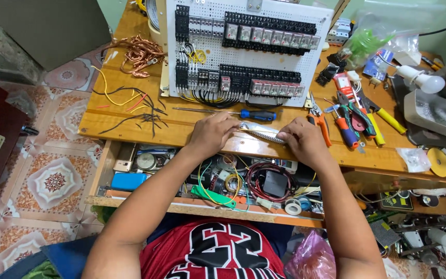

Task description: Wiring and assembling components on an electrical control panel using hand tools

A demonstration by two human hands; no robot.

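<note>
My left hand (211,134) and my right hand (303,141) rest at the front edge of a wooden workbench (130,126). Between them they hold a small clear plastic bag (260,131) with a row of small metal parts in it, one hand at each end. Just beyond the bag lies a blue-handled screwdriver (243,113). Behind it stands a white perforated panel (243,51) carrying rows of black relays, terminal blocks and bundled wires.
Cut wire scraps (130,106) and a copper wire coil (139,53) lie at the left. Pliers and cutters (349,121) sit to the right, with a lamp bulb (424,80). An open drawer (223,186) below holds cables, tape and parts.
</note>
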